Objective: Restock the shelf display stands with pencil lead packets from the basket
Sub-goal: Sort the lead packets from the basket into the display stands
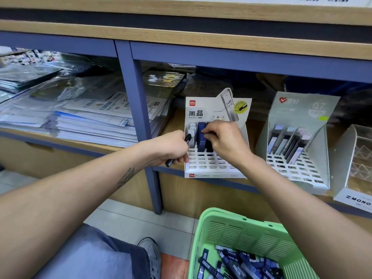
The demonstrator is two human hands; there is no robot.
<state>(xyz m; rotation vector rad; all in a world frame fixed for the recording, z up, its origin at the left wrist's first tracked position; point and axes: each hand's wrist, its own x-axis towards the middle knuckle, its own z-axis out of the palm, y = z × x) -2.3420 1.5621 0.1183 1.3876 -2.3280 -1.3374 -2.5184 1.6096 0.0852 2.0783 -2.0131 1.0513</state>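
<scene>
A: What is the left hand (171, 148) doing?
B: Gripping dark packets (187, 138), beside the stand (215, 168).
A: And the right hand (223, 139)?
B: Pinching a black packet (209, 147) into the stand; the basket (241, 232) is sitting below.

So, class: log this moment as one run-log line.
left hand: holds dark packets | right hand: slotting packet into white stand | basket: stocked

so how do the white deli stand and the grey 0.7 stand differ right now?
The white deli stand faces the camera squarely and has both hands at it; the grey 0.7 stand sits to its right, angled and untouched. The deli one is marked HB 0.5 and holds white and dark blue packets; the grey one holds paler packets. Both have slotted bases that are mostly unfilled.
</scene>
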